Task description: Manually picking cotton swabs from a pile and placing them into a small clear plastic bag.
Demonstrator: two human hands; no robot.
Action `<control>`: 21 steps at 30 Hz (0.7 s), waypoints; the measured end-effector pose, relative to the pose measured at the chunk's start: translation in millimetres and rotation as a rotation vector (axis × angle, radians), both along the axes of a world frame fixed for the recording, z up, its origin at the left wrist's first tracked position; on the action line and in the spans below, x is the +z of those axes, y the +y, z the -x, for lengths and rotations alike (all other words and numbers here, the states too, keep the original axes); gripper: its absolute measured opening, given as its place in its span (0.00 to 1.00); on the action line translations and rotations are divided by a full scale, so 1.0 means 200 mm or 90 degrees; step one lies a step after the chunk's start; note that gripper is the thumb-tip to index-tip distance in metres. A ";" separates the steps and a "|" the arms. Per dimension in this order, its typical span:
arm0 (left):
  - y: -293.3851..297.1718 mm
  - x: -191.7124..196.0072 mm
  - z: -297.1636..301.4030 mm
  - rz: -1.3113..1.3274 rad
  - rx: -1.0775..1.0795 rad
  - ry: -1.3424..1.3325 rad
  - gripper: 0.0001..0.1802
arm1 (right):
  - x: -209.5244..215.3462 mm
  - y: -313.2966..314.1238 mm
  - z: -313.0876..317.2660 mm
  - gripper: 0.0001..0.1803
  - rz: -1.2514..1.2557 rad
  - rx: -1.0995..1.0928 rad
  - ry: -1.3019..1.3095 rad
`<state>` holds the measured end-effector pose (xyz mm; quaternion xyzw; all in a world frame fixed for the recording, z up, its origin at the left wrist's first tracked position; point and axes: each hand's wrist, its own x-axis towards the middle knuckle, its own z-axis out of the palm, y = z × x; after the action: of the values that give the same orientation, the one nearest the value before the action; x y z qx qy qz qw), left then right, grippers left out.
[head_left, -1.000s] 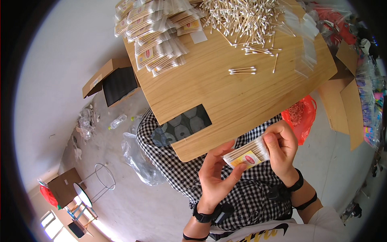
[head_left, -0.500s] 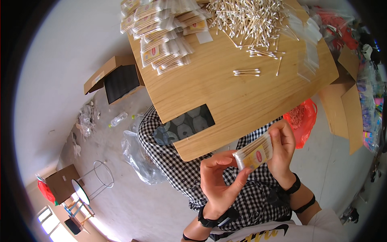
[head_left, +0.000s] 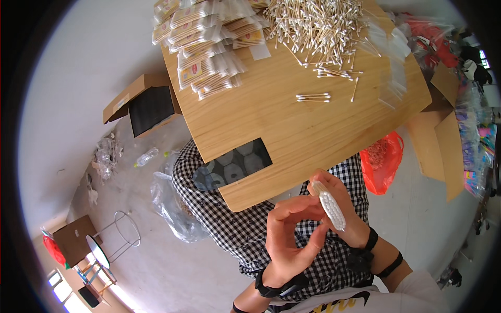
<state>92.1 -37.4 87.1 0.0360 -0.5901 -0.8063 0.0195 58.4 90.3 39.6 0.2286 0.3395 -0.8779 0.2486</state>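
Observation:
A clear packet of cotton swabs [head_left: 331,209] is tilted over my lap, its packed white tips facing up. My right hand [head_left: 342,208] grips it from behind, fingers at its upper end. My left hand [head_left: 292,235] is curled round in a C shape. Its index fingertip and thumb meet the packet's left side, though the exact contact is partly hidden. On the table [head_left: 250,120] beyond, a short row of loose swabs [head_left: 313,97] lies by itself, and a single swab [head_left: 355,89] lies to its right.
Filled swab packets [head_left: 201,57] are stacked at the far left of the table, beside a big heap of loose swabs [head_left: 318,28]. Clear plastic bags [head_left: 394,73] lie at the right. A red bag [head_left: 383,164] and an open carton [head_left: 436,135] stand right of the table; another carton [head_left: 148,107] is left.
The packet has turned from showing its yellow label to showing its tips edge-on. My right hand has moved left, closer to my left hand. The view has shifted slightly.

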 end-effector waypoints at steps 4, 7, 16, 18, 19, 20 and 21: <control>-0.03 -0.02 0.02 -0.002 0.019 0.001 0.28 | 0.04 -0.02 0.02 0.10 0.043 -0.015 -0.010; -0.04 -0.04 0.03 0.018 0.009 0.001 0.31 | 0.03 -0.02 0.01 0.10 0.037 -0.026 -0.009; -0.13 0.01 0.13 0.522 -0.091 0.158 0.28 | 0.09 -0.04 0.04 0.12 -0.112 0.003 -0.131; -0.15 -0.03 0.13 0.451 -0.104 0.135 0.25 | 0.06 0.01 0.03 0.13 -0.126 0.035 -0.123; -0.16 -0.05 0.13 0.381 -0.114 0.112 0.23 | 0.05 0.04 0.02 0.14 -0.138 0.069 -0.113; -0.17 -0.05 0.13 0.367 -0.111 0.086 0.20 | 0.07 0.07 0.02 0.14 -0.137 0.070 -0.112; -0.17 -0.06 0.12 0.368 -0.110 0.086 0.20 | 0.10 0.10 0.03 0.16 -0.112 0.094 -0.075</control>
<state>67.5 -71.6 75.8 -0.0749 -0.7932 -0.6043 -0.0008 53.1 111.1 60.1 0.2754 0.4159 -0.8089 0.3111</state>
